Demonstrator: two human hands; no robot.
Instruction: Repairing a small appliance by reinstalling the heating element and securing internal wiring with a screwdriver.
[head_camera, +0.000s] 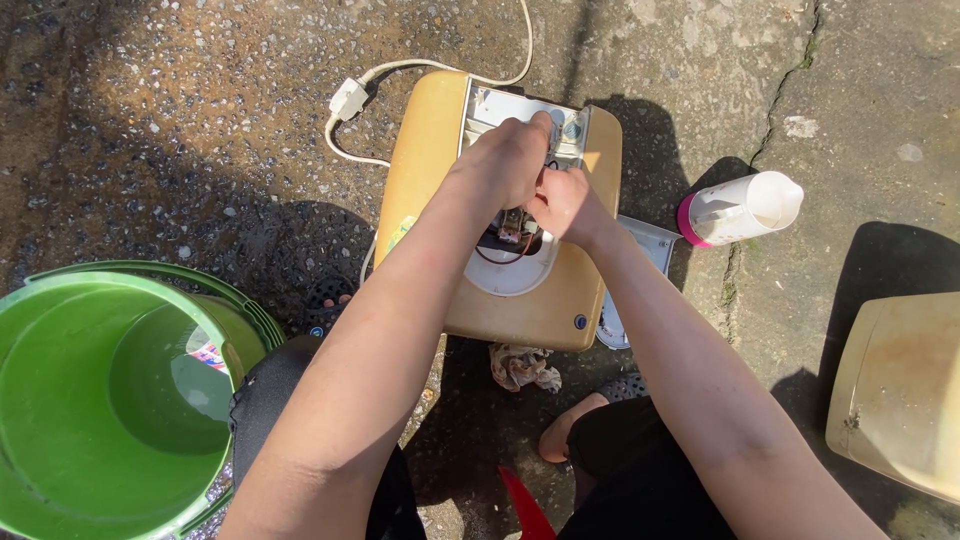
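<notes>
Both hands, left hand and right hand, curl their fingers into the open hatch of the yellowed appliance casing lying flat on concrete, gripping small wired parts inside, green bucket near left

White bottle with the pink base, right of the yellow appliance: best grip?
Grip the white bottle around its mid-body, coming down from above. It lies on its side on the concrete, its long axis roughly left-right, so fingers can close across its round body. Both ends are clear.
</notes>
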